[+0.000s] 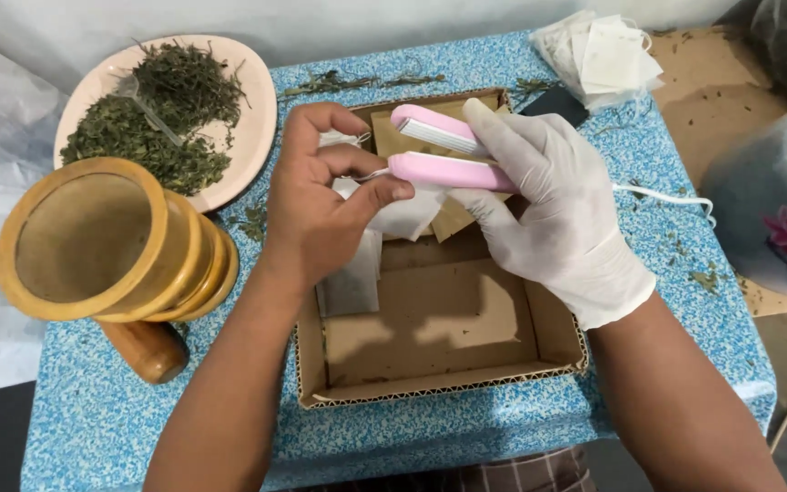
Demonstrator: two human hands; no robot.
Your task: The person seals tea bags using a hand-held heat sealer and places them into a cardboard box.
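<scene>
A small white filter bag (403, 214) is held up over the shallow cardboard tray (430, 351), near the far edge of the bench (93, 428), with its open top pushed between the two pink arms of a handheld heat sealer (444, 155). The bare left hand (321, 196) pinches the bag's upper edge between thumb and forefinger, apparently to keep the mouth flat and taut where the sealer bites. The right hand (553, 205), in a white glove, is wrapped around the sealer's handle end; its grip is closed about the tool, though the arms stand a little apart at their tips, so I judge they are not fully pressed down. The sealer's white cord (662, 193) trails off toward the right edge.

A second bag, greyish with filling (352, 282), hangs or lies just below the left hand inside the tray, and brown paper (453, 219) sits beneath the bag being worked; holding everything over the tray looks meant to catch spills.

Further out, a stack of empty bags (598, 55) waits at the far right corner, within reach of the gloved hand. At the far left corner a pink plate (252, 137) holds dried green herbs (161, 118) and what seems a clear spoon. A wooden mortar (107, 241) lies tipped on its side along the left edge, its pestle (148, 348) beneath it.
</scene>
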